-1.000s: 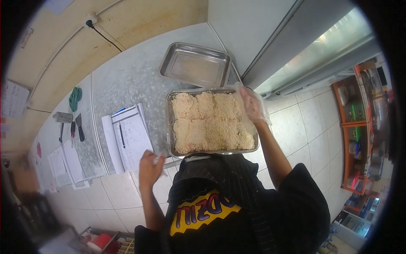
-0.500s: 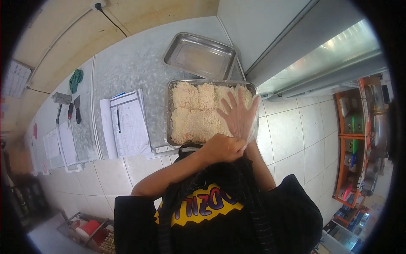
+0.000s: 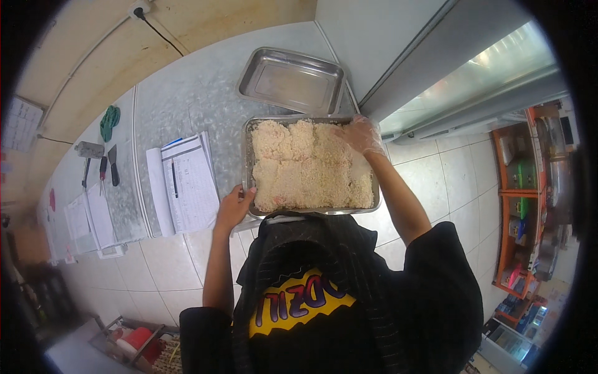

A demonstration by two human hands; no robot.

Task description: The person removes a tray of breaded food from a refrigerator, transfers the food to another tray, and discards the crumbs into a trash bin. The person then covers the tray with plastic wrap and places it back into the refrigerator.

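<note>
A steel tray (image 3: 247, 151) is filled with crumb-coated pieces (image 3: 299, 177), laid close together in rows. My left hand (image 3: 233, 208) is bare and closed on the tray's near left edge, its thumb over the rim. A clear plastic glove covers my right hand (image 3: 366, 135), which reaches over the far right corner of the tray. Its fingers are apart and rest on the crumbed pieces there, partly hidden by the back of the hand.
Beyond stands a second steel tray (image 3: 293, 81). To the left lie papers with a pencil (image 3: 174, 179), a meat mallet (image 3: 89, 150), a scraper (image 3: 113, 165) and green cloth (image 3: 109, 123). A tall metal cabinet (image 3: 430, 81) borders the counter's right; orange shelves (image 3: 519, 212) stand farther right.
My left hand has let go of the glove's cuff and moved left to the tray's edge. My gloved right hand has turned down and reached forward onto the crumbed pieces.
</note>
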